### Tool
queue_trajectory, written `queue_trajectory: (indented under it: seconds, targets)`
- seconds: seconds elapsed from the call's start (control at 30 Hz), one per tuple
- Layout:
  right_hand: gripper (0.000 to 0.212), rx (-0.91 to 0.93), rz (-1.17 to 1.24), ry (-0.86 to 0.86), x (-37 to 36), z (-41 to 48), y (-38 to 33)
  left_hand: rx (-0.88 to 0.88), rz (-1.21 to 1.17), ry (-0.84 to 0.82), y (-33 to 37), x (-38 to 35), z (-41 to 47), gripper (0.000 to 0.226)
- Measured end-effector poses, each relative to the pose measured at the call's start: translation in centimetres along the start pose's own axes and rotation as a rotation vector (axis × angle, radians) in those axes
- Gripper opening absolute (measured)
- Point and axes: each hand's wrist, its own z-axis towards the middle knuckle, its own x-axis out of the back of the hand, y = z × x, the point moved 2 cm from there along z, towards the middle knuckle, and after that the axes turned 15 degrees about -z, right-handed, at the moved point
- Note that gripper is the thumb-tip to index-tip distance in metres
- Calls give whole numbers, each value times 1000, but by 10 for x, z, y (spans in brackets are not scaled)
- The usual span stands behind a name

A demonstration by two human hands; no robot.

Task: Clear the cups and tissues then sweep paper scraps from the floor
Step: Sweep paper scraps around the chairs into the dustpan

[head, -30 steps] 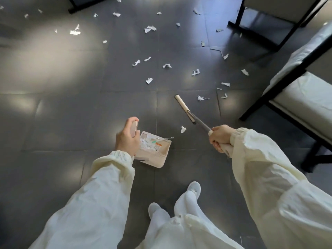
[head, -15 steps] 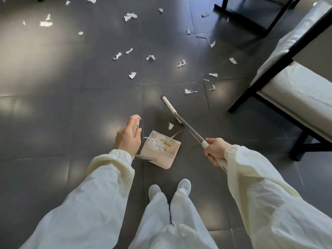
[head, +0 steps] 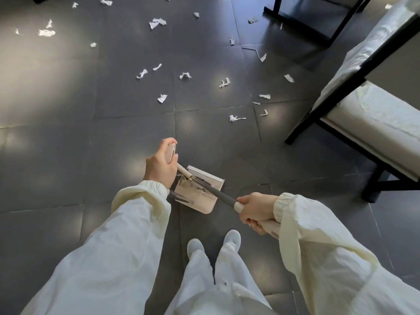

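Small, white, crumpled paper scraps across the dark tiled floor

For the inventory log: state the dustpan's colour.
Pale beige-pink dustpan, seen best in the head view.

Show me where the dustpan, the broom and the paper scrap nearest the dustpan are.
dustpan point(head: 202, 206): head view, front lip of the pan.
broom point(head: 218, 193): head view, grey shaft.
paper scrap point(head: 235, 118): head view, crumpled middle.

Dim, glare patches, wide-angle warp
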Motion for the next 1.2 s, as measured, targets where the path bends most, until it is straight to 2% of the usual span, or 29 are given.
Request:
queue_trajectory:
  seconds: [0.17,0.47,0.63,0.8,1.1,1.2]
  targets:
    - [56,2,208,10,7,-27,-11,50,-82,15,3,6,3,24]
    - [56,70,371,138,69,-57,-13,-28,-138,31,35,-2,36,25]
    - [45,101,443,159,142,-50,-1,-46,-145,26,64,-29,80,25]
    - [35,113,555,170,246,-20,7,-39,-121,17,99,-78,154,29]
    - [38,17,515,422,388,36,6,-91,6,-117,139,-150,275,27]
    - [39,-71,498,487,426,59,8,-85,25,-165,143,-166,306,27]
